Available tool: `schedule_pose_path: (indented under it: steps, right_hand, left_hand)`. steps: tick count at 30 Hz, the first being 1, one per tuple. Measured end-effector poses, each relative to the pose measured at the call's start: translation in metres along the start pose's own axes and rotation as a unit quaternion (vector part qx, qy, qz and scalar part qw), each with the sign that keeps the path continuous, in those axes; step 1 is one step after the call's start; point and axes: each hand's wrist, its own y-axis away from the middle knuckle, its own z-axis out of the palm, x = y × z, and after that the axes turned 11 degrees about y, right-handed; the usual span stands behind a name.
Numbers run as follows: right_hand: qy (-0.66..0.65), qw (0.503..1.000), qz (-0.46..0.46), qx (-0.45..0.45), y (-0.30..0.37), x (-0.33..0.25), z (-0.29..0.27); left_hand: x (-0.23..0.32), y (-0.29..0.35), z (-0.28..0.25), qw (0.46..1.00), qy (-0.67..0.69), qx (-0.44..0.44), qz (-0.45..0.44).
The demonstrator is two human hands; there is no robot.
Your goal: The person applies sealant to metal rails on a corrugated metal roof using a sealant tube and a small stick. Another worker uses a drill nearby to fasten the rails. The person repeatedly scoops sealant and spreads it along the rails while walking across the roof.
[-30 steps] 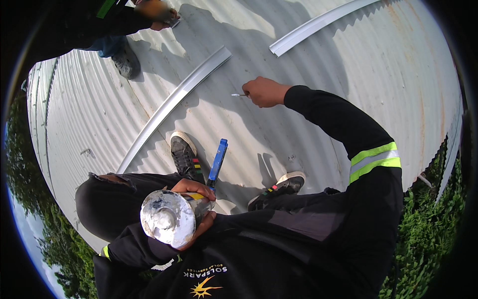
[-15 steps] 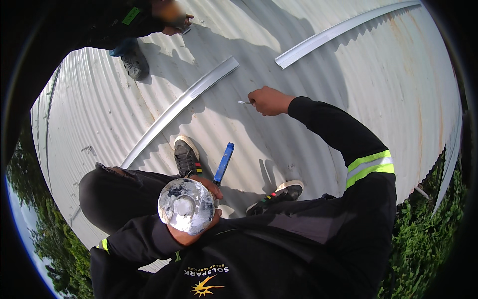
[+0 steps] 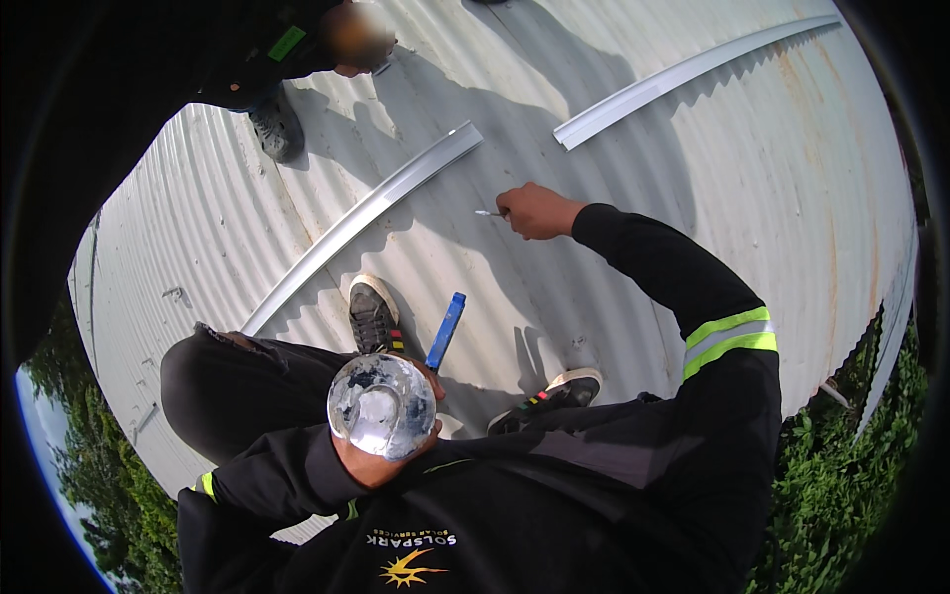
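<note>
On the corrugated metal roof (image 3: 693, 198), your position and holdings:

- Left hand (image 3: 396, 436): raised close to your chest, closed around the base of a clear plastic bottle (image 3: 382, 406), whose round bottom faces the camera. A blue tool handle (image 3: 445, 330) sticks out past the bottle toward the roof; you cannot tell from this view whether the same hand grips it.
- Right hand (image 3: 539, 211): stretched out over the roof at arm's length, fingers pinched narrow on a small thin silver piece (image 3: 487, 213), which points left from your fingertips, just above the sheeting.
- Right sleeve (image 3: 727, 337): black, with a yellow and grey reflective band.
- Your shoes: grey one (image 3: 373, 315) just left of the blue handle, dark one (image 3: 549, 396) to its right, both flat on the roof.
- Metal rails: one long rail (image 3: 366, 218) lying diagonally left of your right hand; a second rail (image 3: 683, 79) beyond it, well apart.
- Another person (image 3: 287, 59): at the upper left, crouched in dark clothes, shoe (image 3: 275, 129) on the roof.
- Green bushes (image 3: 841, 475): beyond the roof edge, at right.
</note>
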Motion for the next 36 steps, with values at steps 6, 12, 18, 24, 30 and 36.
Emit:
schedule_pose_path:
  steps: [6, 12, 18, 24, 30, 36]
  right_hand:
    - [0.014, 1.000, 0.014, -0.007, -0.0024, -0.0007, 0.0000]
    - [0.011, 1.000, 0.014, -0.002, -0.0043, 0.0019, 0.0030]
    - [0.035, 0.999, -0.010, 0.031, -0.0056, 0.0039, 0.0068]
    - [0.034, 0.999, 0.002, 0.006, -0.0075, 0.0052, 0.0060]
    - [0.038, 0.999, -0.007, 0.034, -0.0073, 0.0057, 0.0082]
    - [0.049, 0.998, -0.015, 0.041, -0.0073, 0.0059, 0.0088]
  left_hand:
    - [-0.0002, 0.0010, -0.0005, 1.000, 0.025, -0.001, -0.010]
    - [-0.0005, 0.0063, 0.0015, 0.995, 0.080, 0.010, -0.053]
    - [-0.0023, 0.0052, -0.0020, 0.999, 0.036, -0.007, -0.029]
    - [-0.0008, 0.0052, -0.0013, 1.000, 0.019, -0.005, -0.020]
    - [0.0005, 0.0053, 0.0004, 0.998, 0.059, -0.003, -0.037]
    - [-0.0012, 0.0042, -0.0012, 1.000, -0.019, -0.018, 0.009]
